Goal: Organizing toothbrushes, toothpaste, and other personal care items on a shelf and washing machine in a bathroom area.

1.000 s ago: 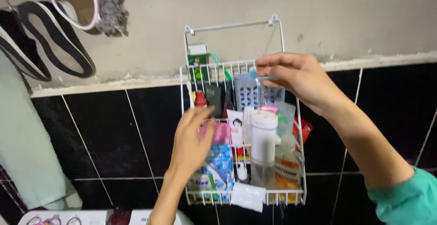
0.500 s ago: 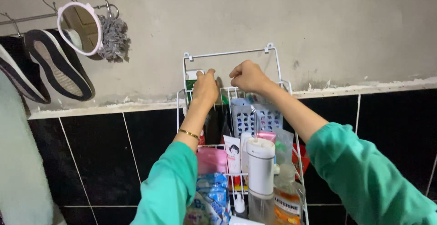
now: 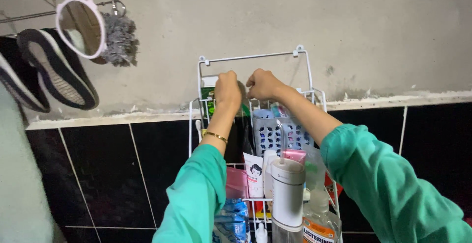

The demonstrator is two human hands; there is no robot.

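A white wire rack hangs on the wall, packed with toiletries. My left hand and my right hand are both curled into fists at the back of its upper basket, almost touching each other. Whatever is inside the fingers is hidden. My left hand is beside a green and white box. Below my right hand stands a grey dotted card pack. A white cylindrical device, a white tube, a pink pouch and a clear mouthwash bottle fill the lower shelves.
Up left, a hook rail carries a pink-rimmed round mirror, a grey scrubber and dark shoes. A pale green cloth hangs at the far left. Black wall tiles surround the rack under a rough plaster wall.
Both hands rose from the middle and front of the rack to the back of the upper basket and closed into fists. The view moved closer and slightly up.
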